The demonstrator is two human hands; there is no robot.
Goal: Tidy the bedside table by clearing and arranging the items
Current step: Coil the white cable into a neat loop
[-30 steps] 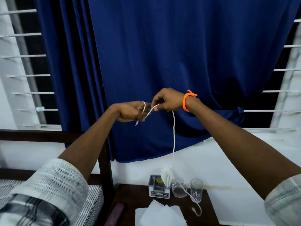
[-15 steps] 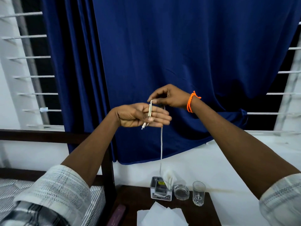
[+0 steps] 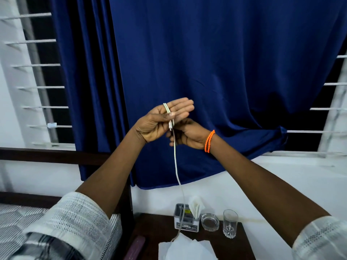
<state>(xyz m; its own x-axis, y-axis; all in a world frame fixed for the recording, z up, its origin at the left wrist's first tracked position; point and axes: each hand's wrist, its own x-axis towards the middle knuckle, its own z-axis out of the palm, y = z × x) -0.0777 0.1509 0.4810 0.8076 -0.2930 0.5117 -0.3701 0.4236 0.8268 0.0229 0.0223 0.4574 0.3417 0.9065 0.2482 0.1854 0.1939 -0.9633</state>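
A white cable [image 3: 176,166] hangs from my raised hands down to the dark wooden bedside table [image 3: 155,229]. My left hand [image 3: 161,121] is palm up, fingers straight, with a loop of the cable over its fingers and the thumb pressing the plug end onto the palm. Just behind and below it, my right hand [image 3: 189,136], with an orange wrist band, grips the hanging cable. The cable's lower end rests near white tissues [image 3: 185,249] at the table's front.
On the table stand a small box holding a tissue [image 3: 185,217], a glass ashtray [image 3: 210,222] and a drinking glass [image 3: 230,223]. A maroon flat object [image 3: 135,247] lies at its left edge. A bed with a dark headboard [image 3: 56,156] is left; a blue curtain [image 3: 206,72] hangs behind.
My left hand has risen and turned palm up with the cable looped over its fingers. My right hand dropped from above to below the left, sliding along the cable.
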